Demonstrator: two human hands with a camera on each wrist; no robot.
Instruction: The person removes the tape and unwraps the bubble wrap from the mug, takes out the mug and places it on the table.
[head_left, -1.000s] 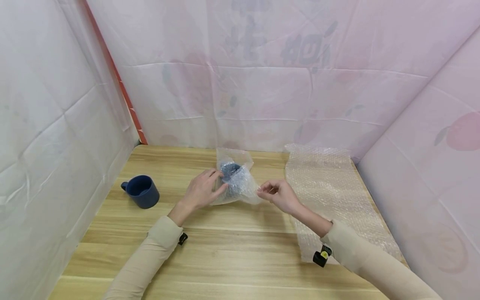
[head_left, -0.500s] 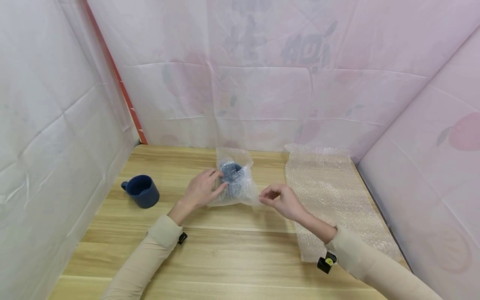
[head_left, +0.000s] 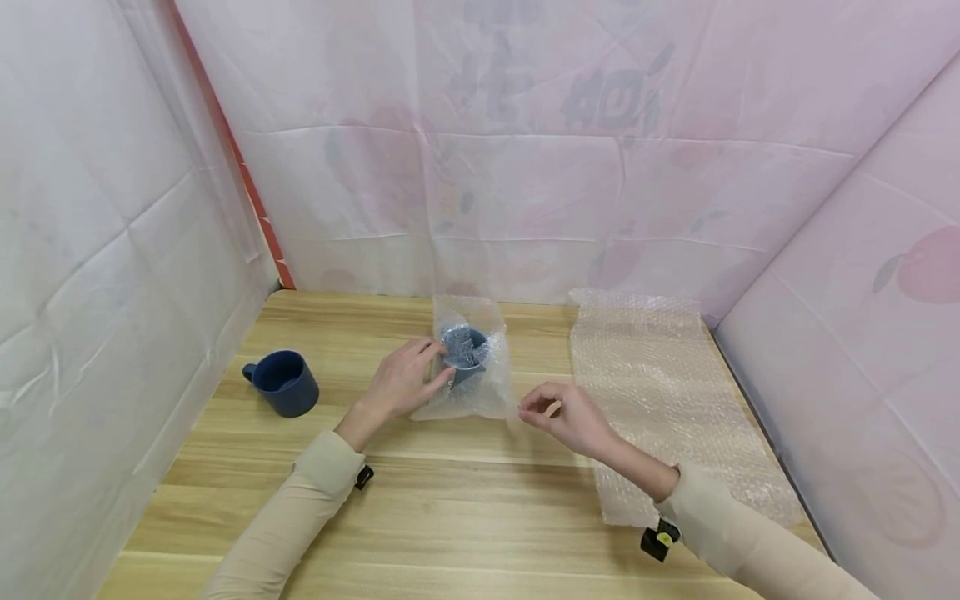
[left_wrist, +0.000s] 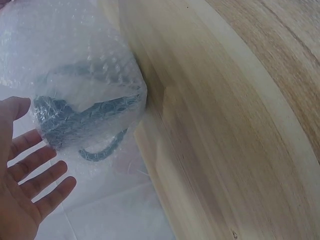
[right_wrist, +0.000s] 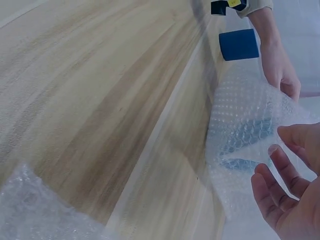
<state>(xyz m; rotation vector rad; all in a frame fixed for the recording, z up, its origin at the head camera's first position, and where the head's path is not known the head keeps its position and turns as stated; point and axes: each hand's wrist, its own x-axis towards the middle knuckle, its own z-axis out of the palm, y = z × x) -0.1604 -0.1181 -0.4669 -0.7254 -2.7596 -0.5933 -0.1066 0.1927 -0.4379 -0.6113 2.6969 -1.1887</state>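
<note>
A blue mug (head_left: 467, 346) is enclosed in clear bubble wrap (head_left: 487, 402) near the back middle of the wooden table. My left hand (head_left: 400, 379) rests at its left side, fingertips right at the wrap. In the left wrist view, that hand's fingers are spread, and the mug's handle (left_wrist: 102, 151) shows through the plastic. My right hand (head_left: 566, 415) hovers just beyond the wrap's right edge. Its thumb and forefinger are bent toward each other; in the right wrist view a small gap separates their tips, with the wrap (right_wrist: 235, 110) behind them.
A second blue mug (head_left: 285, 383), unwrapped, stands at the left with its handle pointing left. On the right, a large flat sheet of bubble wrap (head_left: 645, 358) covers the table's side. Printed cloth walls (head_left: 525, 192) enclose the table (head_left: 450, 517) at the back and both sides.
My right hand has drawn down and slightly right. The wrap's front right part has flattened and shifted toward me, showing the mug inside more clearly. My left hand stays in place.
</note>
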